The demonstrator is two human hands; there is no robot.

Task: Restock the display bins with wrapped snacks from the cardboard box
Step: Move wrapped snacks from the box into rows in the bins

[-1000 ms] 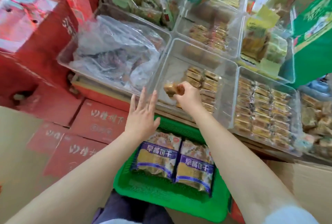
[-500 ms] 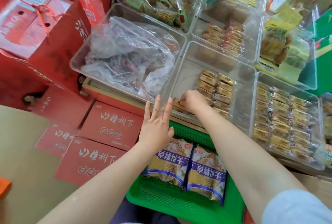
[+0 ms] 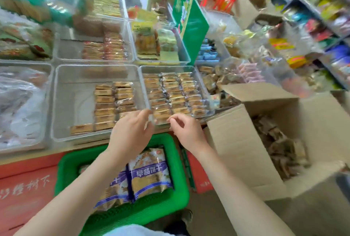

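A half-filled clear display bin (image 3: 64,103) holds rows of wrapped snacks (image 3: 111,103), with the left hand (image 3: 130,133) at its near right corner, fingers loosely curled and holding nothing. Below sits a green basket (image 3: 180,188) of biscuit packs. The right hand (image 3: 187,131), fingers lightly curled and empty, hovers beside the full bin (image 3: 176,95). The open cardboard box (image 3: 236,150) of snacks stands at far right.

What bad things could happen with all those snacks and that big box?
The half-empty clear bin holds tidy rows of wrapped snacks; dropping new ones carelessly could knock them crooked. The open cardboard box sits close beside the right hand, so a quick reach might snag its flap. The left hand hovers above the green basket, where a dropped snack could land.
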